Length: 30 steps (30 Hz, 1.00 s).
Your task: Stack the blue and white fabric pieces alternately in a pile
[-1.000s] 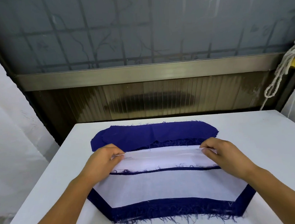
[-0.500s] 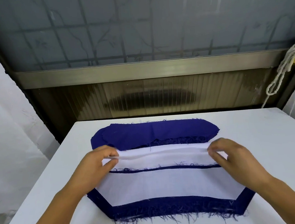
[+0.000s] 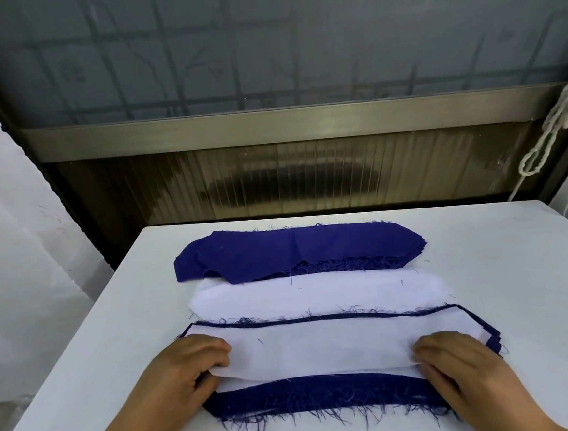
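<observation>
Alternating pile (image 3: 341,394) — nearest the person on the white worktop (image 3: 519,282). Top layer: white piece (image 3: 320,348), its near corners pinched by left hand (image 3: 189,372) and right hand (image 3: 457,361), blue below. Beyond the pile: white stock (image 3: 316,296), then blue stock (image 3: 295,250) — stacking looks unfinished.

Bare left hand (image 3: 182,369) and right hand (image 3: 464,364), forearms unsleeved.

1. Your only view comes from the head camera, looking forward and down over the white table (image 3: 484,267).
2. It sits close: your forearms enter at the bottom edge.
3. Ahead, it faces the window (image 3: 262,47).
</observation>
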### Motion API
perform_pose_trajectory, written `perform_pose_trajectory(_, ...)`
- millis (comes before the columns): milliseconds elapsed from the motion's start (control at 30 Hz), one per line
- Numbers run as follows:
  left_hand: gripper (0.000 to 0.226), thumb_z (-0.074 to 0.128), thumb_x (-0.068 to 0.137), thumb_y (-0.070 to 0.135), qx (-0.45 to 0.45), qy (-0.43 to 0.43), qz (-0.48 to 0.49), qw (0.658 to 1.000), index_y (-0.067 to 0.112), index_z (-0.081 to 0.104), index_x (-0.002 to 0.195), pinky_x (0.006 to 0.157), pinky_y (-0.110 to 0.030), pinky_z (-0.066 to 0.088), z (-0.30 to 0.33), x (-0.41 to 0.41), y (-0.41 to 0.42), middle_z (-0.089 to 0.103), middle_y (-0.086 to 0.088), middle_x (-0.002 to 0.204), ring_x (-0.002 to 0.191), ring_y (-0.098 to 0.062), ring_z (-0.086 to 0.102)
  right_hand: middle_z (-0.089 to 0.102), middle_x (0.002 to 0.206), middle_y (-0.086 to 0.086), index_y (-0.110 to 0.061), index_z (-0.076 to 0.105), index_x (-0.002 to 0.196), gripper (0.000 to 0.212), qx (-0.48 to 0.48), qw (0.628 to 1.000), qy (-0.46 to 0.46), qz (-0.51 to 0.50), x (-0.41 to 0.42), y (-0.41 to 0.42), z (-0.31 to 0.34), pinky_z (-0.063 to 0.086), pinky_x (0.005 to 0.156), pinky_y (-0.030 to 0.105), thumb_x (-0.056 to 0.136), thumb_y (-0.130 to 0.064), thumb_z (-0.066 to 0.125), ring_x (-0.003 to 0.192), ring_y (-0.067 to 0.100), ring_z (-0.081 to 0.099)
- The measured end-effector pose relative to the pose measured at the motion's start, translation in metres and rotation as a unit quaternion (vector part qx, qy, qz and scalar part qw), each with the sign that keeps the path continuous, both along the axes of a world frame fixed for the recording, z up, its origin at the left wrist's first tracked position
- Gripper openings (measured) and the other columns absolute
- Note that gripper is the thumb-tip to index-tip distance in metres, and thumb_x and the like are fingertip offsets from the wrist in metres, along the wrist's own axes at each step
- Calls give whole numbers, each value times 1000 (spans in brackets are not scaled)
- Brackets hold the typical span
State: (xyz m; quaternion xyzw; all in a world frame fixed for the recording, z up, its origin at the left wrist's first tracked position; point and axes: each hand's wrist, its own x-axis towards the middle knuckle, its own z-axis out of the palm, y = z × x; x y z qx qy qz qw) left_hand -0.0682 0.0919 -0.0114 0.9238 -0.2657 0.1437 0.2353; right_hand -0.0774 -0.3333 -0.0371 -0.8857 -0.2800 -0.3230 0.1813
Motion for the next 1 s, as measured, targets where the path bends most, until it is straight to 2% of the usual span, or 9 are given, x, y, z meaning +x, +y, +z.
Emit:
perform_pose_trajectory(200,19,55,87,39,-36,1,5,999,27,71,87,79,-9,45,-4,1,1,62,27,110,99,9,58,70,95,-4,-12,77,85,25,-8,1000,3,0,-4,-2,-1,48,83,23,91,-26,56,90,10,61)
perform_pose_trajectory(267,13,58,83,35,-36,10,7,999,29,69,86,74,-12,47,-6,0,1,60,29,113,98,8,59,71,95,-4,-13,77,85,28,-6,1000,10,2,-5,-2,3,48,82,23,92,-30,56,90,9,60)
perform_pose_trajectory(333,12,61,81,42,-22,27,9,999,31,67,82,73,-14,48,-5,0,1,58,30,113,98,8,59,70,96,-6,-15,77,85,34,0,999,32,5,-7,-2,7,48,80,23,93,-39,55,91,7,60)
perform_pose_trajectory(433,28,58,82,60,8,33,23,999,33,63,76,77,-17,45,6,5,-4,59,29,100,92,6,58,67,96,-9,-16,76,86,44,20,997,72,4,-7,1,18,48,77,21,97,-46,46,89,4,60)
perform_pose_trajectory(533,36,47,88,63,26,15,36,999,32,60,74,69,-20,46,14,17,-29,58,23,85,81,1,55,64,94,-13,-18,72,88,25,30,993,115,-19,2,16,32,47,72,18,95,-32,53,83,2,58)
perform_pose_trajectory(633,41,38,89,63,41,9,51,998,31,62,77,65,-14,40,14,33,-70,54,22,81,77,4,48,59,89,-15,-23,68,90,9,11,981,188,-50,21,36,36,48,61,21,91,-16,62,68,1,54)
perform_pose_trajectory(733,34,42,92,55,68,21,76,995,29,57,77,65,-18,41,2,46,-96,48,17,78,75,-1,45,57,86,-14,-29,63,89,10,-5,958,261,-122,37,42,33,47,59,22,95,-26,55,62,7,55)
perform_pose_trajectory(867,31,55,92,41,79,17,151,985,28,43,67,55,-22,40,-12,55,-85,43,13,68,61,-5,44,57,74,-11,-25,61,77,13,4,944,251,-212,39,21,26,47,51,30,90,-22,60,52,10,53)
perform_pose_trajectory(1000,37,59,89,37,108,11,204,973,27,38,61,43,-19,24,-15,62,-64,41,11,61,49,-5,38,57,70,-10,-23,60,77,12,-17,932,244,-267,38,-1,27,48,53,32,89,-23,60,56,18,54)
